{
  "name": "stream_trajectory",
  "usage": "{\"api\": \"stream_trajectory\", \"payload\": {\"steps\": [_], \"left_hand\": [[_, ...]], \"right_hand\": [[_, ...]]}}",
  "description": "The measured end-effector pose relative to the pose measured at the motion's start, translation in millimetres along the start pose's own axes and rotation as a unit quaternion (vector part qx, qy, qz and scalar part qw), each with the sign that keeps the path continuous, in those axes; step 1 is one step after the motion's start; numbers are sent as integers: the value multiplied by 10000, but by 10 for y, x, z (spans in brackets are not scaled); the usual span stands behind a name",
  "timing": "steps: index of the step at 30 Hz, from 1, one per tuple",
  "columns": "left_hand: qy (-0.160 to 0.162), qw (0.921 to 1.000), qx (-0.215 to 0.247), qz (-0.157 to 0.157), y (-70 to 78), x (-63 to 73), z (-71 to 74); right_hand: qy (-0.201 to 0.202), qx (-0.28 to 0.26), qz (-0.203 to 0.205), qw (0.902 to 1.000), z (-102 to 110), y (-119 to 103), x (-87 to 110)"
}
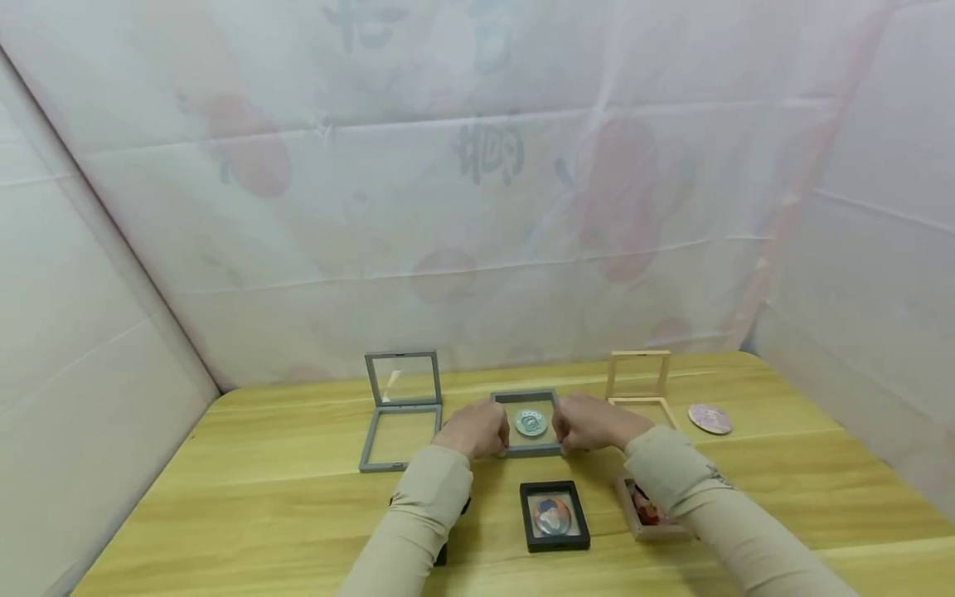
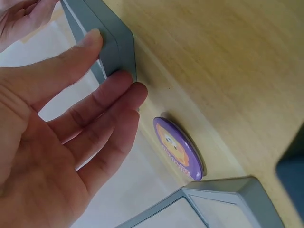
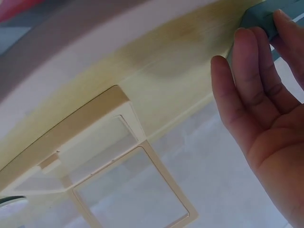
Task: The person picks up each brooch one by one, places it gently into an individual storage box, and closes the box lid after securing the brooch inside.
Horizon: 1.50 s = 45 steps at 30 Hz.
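A grey display frame with a round green badge in its window lies between my two hands. My left hand pinches its left side; in the left wrist view the thumb lies on one face of the frame, with the fingertips at its edge. From the other side my right hand pinches the right side, thumb and fingers around a corner of the frame in the right wrist view. A purple round badge lies near the left hand.
An open grey frame stands at the left. On the right are an open beige frame and a round pink badge. Nearer me lie a black frame with a badge and a pinkish frame, partly hidden by the right sleeve.
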State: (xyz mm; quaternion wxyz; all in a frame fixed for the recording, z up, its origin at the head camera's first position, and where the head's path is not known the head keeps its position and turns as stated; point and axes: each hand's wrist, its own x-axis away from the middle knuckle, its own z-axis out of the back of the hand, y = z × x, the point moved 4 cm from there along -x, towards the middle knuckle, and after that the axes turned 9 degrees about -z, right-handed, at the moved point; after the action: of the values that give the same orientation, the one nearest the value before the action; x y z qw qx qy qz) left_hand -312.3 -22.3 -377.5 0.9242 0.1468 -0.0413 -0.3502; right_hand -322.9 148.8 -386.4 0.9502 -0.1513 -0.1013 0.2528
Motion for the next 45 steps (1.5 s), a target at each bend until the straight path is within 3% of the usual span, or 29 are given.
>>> {"api": "stream_trajectory", "payload": {"steps": [5, 15, 27, 34, 39, 43, 45], "left_hand": [[2, 10000, 100, 4, 3, -39, -24], [28, 9984, 494, 274, -40, -32, -10], [126, 9985, 483, 240, -34, -18, 2], [11, 9996, 263, 115, -5, 8, 8], [-246, 9996, -66, 133, 2, 52, 51], [-438, 9985, -235, 245, 1, 77, 109], [-383, 9984, -351, 243, 13, 73, 157]], "right_hand": [[-101, -211, -147, 9996, 18, 19, 31], [-103, -63, -416, 9991, 30, -34, -3], [-88, -112, -466, 9988, 26, -26, -3], [-12, 96, -257, 9996, 31, -46, 11], [14, 277, -68, 9996, 11, -101, -6], [-144, 249, -167, 9994, 3, -135, -18], [-131, 204, -278, 9993, 39, -141, -7]]}}
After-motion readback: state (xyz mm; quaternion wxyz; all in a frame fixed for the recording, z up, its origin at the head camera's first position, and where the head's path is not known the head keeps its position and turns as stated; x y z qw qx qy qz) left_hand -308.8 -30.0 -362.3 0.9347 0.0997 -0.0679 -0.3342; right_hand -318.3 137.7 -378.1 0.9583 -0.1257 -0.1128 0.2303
